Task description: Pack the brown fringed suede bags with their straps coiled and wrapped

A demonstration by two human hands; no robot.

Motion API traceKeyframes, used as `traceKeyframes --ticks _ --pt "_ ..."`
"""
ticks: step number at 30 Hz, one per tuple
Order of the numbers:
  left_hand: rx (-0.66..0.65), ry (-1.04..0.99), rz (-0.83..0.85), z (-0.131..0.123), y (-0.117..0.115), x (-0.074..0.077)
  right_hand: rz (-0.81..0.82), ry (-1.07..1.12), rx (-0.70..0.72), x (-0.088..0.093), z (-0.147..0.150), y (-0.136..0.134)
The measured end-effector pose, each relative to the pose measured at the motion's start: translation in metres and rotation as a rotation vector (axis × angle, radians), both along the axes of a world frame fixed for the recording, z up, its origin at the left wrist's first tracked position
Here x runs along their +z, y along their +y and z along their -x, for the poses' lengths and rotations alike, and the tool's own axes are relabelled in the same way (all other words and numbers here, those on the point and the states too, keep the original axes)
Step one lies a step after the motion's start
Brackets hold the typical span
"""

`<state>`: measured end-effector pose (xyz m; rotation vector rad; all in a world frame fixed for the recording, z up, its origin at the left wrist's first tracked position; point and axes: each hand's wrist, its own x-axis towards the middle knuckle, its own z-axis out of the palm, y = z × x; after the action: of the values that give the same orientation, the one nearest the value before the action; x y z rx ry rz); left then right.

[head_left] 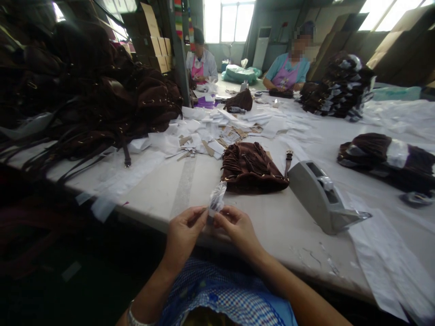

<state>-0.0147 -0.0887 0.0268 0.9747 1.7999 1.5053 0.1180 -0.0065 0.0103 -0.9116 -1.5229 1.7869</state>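
Observation:
At the table's near edge, my left hand (187, 225) and my right hand (237, 225) pinch a small clear plastic wrapping (216, 199) between their fingertips, one on each side. Something dark shows inside the wrapping, too small to make out. Just beyond it lies a dark brown fringed bag (253, 167), its buckled strap (288, 160) sticking out to the right. The wrapping's upper end reaches the bag's lower left corner. Neither hand is on the bag itself.
A grey tape dispenser (322, 197) stands right of the bag. Brown bags (136, 90) are heaped at left. Paper scraps (217, 136) lie mid-table. Wrapped dark bundles (384, 158) are at right. Two people (200, 68) (288, 72) sit across the table (149, 194).

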Motion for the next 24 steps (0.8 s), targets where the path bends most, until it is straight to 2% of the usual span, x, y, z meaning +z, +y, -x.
traceKeyframes --ticks 7,11,14,16,20,24 --pt "0.121 0.243 -0.041 -0.008 -0.001 -0.002 -0.034 0.008 -0.122 0.001 0.007 -0.010" --pt "0.188 0.617 -0.121 -0.009 -0.002 -0.014 0.011 0.046 -0.172 -0.003 0.014 -0.014" --pt "0.178 0.904 -0.205 -0.013 -0.003 -0.023 0.046 0.100 -0.208 -0.006 0.018 -0.015" --pt "0.154 1.021 -0.220 -0.017 -0.003 -0.026 0.082 0.139 -0.211 -0.008 0.018 -0.015" --pt "0.088 1.129 -0.199 -0.023 -0.005 -0.030 0.129 0.191 -0.184 -0.005 0.014 -0.015" --pt "0.027 1.067 -0.178 -0.024 -0.008 -0.031 0.098 0.200 -0.148 -0.001 0.009 -0.015"
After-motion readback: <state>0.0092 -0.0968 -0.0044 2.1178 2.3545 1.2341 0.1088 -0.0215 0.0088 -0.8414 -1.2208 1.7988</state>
